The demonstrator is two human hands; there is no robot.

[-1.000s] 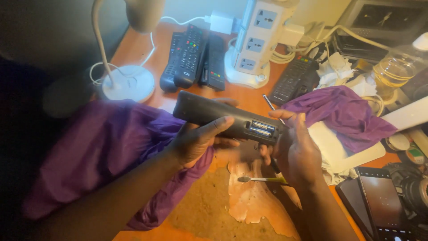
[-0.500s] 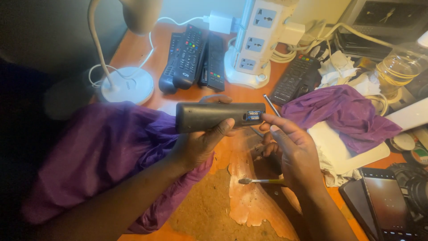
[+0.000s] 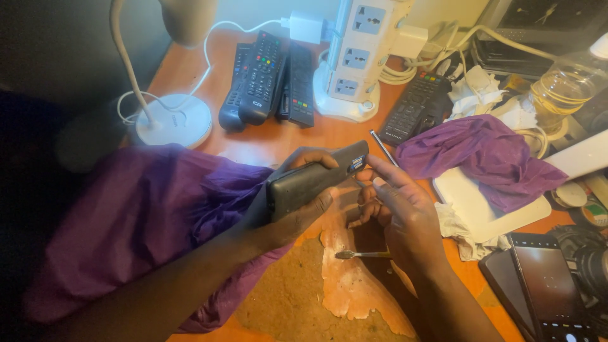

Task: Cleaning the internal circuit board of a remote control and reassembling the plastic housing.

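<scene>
Left hand point(image 3: 297, 209) wrapped around a dark grey remote control point(image 3: 315, 180) — back side up, held tilted above the worn orange desk point(image 3: 285, 136), far end raised toward the power strip tower point(image 3: 356, 57). Right hand point(image 3: 402, 212) at that raised end, fingertips point(image 3: 379, 166) touching the remote's open battery bay (blue label showing there), grasping nothing else visible. A small screwdriver point(image 3: 361, 254) lying on the peeled desk patch just under the right wrist. Purple cloth point(image 3: 145, 221) draped under the left forearm — another purple cloth point(image 3: 481, 158) bunched to the right. Three black remotes point(image 3: 269, 79) lined up beside the white lamp base point(image 3: 174, 120).
</scene>
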